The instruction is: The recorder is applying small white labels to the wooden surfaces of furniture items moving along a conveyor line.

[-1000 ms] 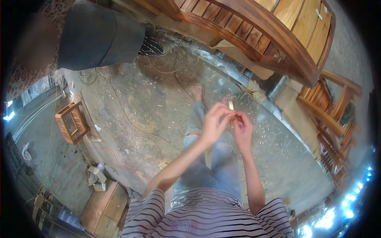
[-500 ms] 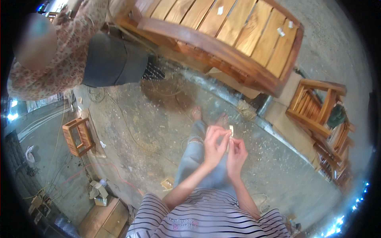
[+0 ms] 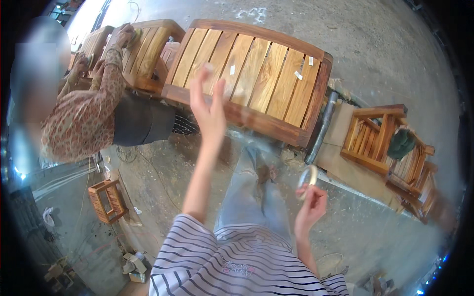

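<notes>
A slatted wooden tabletop [image 3: 247, 122] with a darker frame lies in front of me. Three small white pieces of tape stick to its slats, one being a white piece [image 3: 298, 75] toward the right. My left hand [image 3: 210, 106] reaches over the near left edge of the top, thumb and fingers spread. A pale blur shows at its fingertip; I cannot tell whether something clings there. Lower right, my right hand [image 3: 311, 204] pinches a thin ring-shaped roll of tape [image 3: 308, 177], held in the air apart from the wood.
At left, a co-worker in a patterned sleeve [image 3: 94, 121] presses a pad [image 3: 133, 38] on another slatted wooden piece [image 3: 148, 54]. Stacked wooden frames [image 3: 375, 143] with a green cloth [image 3: 401, 144] stand at right. A metal pipe [image 3: 323, 126] and a small wooden frame [image 3: 107, 201] are also around.
My hands, earlier together over my legs, have parted. The left has gone forward to the slatted top, the right aside with the tape roll. The top now appears nearer the view's middle.
</notes>
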Tool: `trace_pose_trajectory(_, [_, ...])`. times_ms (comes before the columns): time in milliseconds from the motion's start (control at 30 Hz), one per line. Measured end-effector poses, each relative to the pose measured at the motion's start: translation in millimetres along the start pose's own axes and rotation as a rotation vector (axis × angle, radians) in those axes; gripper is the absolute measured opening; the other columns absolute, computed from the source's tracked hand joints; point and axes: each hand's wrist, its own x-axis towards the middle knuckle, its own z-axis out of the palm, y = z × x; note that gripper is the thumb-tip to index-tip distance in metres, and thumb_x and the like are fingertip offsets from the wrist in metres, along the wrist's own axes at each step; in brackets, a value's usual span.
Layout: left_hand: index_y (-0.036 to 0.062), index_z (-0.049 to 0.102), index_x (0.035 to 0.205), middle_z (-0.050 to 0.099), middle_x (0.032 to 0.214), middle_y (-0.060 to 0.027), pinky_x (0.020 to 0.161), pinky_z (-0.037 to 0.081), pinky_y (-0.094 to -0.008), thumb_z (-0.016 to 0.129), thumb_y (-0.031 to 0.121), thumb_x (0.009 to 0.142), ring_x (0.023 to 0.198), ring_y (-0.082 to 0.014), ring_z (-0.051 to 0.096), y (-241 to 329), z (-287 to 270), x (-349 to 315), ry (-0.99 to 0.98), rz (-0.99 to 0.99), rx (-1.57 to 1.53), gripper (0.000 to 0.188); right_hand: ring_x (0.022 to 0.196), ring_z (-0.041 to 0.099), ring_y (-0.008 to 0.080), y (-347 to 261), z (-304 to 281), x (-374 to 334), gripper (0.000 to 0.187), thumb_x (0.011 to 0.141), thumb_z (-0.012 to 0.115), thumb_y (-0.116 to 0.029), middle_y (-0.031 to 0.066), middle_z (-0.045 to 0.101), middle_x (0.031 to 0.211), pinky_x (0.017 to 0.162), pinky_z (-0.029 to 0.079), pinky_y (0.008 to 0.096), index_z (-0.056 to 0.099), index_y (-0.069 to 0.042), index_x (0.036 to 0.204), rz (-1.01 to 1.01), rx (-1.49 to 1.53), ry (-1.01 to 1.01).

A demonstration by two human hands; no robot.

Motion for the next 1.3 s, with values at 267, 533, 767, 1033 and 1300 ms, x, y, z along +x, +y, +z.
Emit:
trace_pose_trajectory(267, [0.0168, 0.031, 0.150, 0.029, 0.154, -0.0155, 0.112, 0.012, -0.0596, 0.046, 0.045, 0.097, 0.144, -0.0346, 0.022, -101.5, 104.9, 114.3, -0.371, 0.393, 0.588, 0.062, 0.099, 0.058, 0.0166, -0.4, 55.1, 178.1, 0.027, 0.098, 0.054, -0.012, 0.0148, 0.056, 0.116, 0.087, 0.047, 0.0296, 0.046, 0.002, 0.120, -0.196, -0.137, 0.255])
trace_pose_trajectory(533, [0.0142, 0.039, 0.144, 0.044, 0.143, -0.0145, 0.112, 0.011, -0.0587, 0.059, 0.034, 0.092, 0.139, -0.0301, 0.034, -102.0, 116.2, 147.3, -0.456, 0.338, 0.371, 0.059, 0.110, 0.052, 0.0194, 20.7, 92.6, 238.9, 0.044, 0.094, 0.064, -0.020, 0.0145, 0.052, 0.122, 0.097, 0.040, 0.0307, 0.041, 0.001, 0.126, -0.079, -0.176, 0.225])
trace_pose_trajectory(767, [0.0048, 0.039, 0.141, 0.059, 0.123, -0.0190, 0.096, 0.043, -0.0392, 0.065, 0.023, 0.090, 0.110, -0.0281, 0.059, -201.5, 40.9, 210.7, -0.036, -0.228, 0.089, 0.061, 0.124, 0.042, 0.0267, 21.8, 116.1, 234.5, 0.055, 0.096, 0.060, -0.034, 0.0180, 0.047, 0.131, 0.108, 0.028, 0.0370, 0.043, 0.004, 0.130, 0.003, -0.359, 0.301])
trace_pose_trajectory(1033, [-0.0003, 0.047, 0.130, 0.067, 0.091, -0.0116, 0.080, 0.049, -0.0306, 0.074, 0.029, 0.084, 0.087, -0.0168, 0.064, -217.3, 44.3, 237.3, -0.129, -0.538, -0.023, 0.061, 0.117, 0.045, 0.0270, 13.1, 127.6, 228.1, 0.057, 0.098, 0.051, -0.043, 0.0180, 0.049, 0.127, 0.104, 0.031, 0.0363, 0.045, 0.005, 0.128, 0.026, -0.468, 0.316])
trace_pose_trajectory(1300, [0.0048, 0.048, 0.129, 0.067, 0.106, -0.0116, 0.086, 0.049, -0.0267, 0.074, 0.013, 0.085, 0.093, -0.0132, 0.062, -213.8, 36.7, 221.4, -0.087, -0.431, -0.152, 0.052, 0.111, 0.048, 0.0223, 15.5, 124.1, 228.0, 0.051, 0.100, 0.050, -0.039, 0.0151, 0.050, 0.122, 0.100, 0.035, 0.0330, 0.045, 0.005, 0.126, 0.044, -0.387, 0.291])
